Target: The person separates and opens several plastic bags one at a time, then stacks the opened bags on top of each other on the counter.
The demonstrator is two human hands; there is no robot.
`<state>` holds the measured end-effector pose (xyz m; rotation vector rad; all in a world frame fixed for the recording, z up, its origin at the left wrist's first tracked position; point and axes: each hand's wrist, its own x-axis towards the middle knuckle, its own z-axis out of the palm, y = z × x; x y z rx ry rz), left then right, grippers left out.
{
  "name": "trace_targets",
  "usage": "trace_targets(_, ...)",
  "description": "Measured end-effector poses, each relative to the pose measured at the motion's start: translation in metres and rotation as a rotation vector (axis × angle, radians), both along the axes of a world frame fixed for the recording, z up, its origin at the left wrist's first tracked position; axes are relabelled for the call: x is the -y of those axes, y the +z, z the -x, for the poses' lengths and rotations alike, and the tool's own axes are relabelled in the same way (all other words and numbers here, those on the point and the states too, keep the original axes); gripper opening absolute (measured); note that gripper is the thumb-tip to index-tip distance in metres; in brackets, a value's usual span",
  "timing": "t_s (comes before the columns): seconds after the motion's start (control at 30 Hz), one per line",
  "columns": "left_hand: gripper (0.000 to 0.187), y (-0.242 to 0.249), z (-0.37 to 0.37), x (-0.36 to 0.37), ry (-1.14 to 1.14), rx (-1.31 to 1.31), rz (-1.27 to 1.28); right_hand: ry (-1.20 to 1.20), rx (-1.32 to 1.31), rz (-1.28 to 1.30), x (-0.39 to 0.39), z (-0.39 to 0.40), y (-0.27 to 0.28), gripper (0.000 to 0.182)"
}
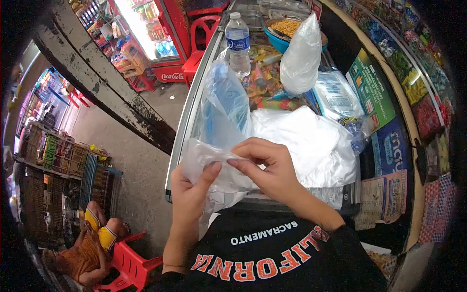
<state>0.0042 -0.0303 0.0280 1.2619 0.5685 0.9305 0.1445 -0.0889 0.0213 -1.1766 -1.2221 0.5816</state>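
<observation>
Grips of left hand (193, 192) and right hand (270, 165) pinch a translucent plastic bag (203, 153) by its edge above the tabletop (188, 117), apparently parting its layers, the next move calling for both sides drawn apart.

We see the left hand (192, 190) and right hand (267, 163) pinching a thin plastic bag (206, 155) between thumbs and fingers, with white plastic sheeting (309, 146), a water bottle (238, 51) and a blue bowl (277, 43) on the counter (188, 117) beyond.
</observation>
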Motion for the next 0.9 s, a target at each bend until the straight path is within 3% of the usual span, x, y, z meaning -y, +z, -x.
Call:
trace_targets(0.2,0.033,-0.001,-0.005,0.004,0.057,0.125,0.208,-0.081,-0.150,-0.037,0.004,0.004,-0.001,0.004)
trace_targets(0.33,0.036,-0.014,-0.009,0.004,-0.040,0.158,0.106,-0.052,-0.114,-0.104,0.003,0.004,-0.001,0.005)
trace_targets(0.4,0.036,-0.007,-0.017,0.009,-0.120,0.054,0.078,-0.015,0.138,-0.077,0.003,0.002,0.000,0.007)
trace_targets(0.43,0.033,-0.017,-0.019,0.004,-0.108,0.025,-0.112,-0.042,0.170,-0.084,0.002,0.002,0.000,0.009)
trace_targets(0.57,0.030,-0.015,-0.027,0.010,-0.009,0.138,0.043,-0.066,0.226,-0.028,0.002,0.002,-0.005,0.010)
trace_targets(0.67,0.028,-0.020,-0.026,0.008,0.049,0.170,0.051,-0.173,0.239,-0.165,-0.001,0.005,-0.011,0.013)
trace_targets(0.77,0.030,-0.014,-0.018,0.008,-0.122,0.245,0.276,-0.176,0.134,-0.048,0.004,-0.001,-0.009,0.017)
trace_targets(0.83,0.035,-0.010,-0.012,0.014,-0.047,0.220,0.530,-0.111,-0.196,-0.017,0.005,-0.007,-0.007,0.022)
trace_targets(0.87,0.035,-0.016,-0.007,0.012,-0.047,0.220,0.530,-0.112,-0.196,-0.018,0.005,-0.012,-0.007,0.022)
trace_targets(0.9,0.037,-0.027,0.001,0.005,-0.023,0.247,0.539,-0.029,-0.469,0.021,0.005,-0.018,-0.007,0.024)
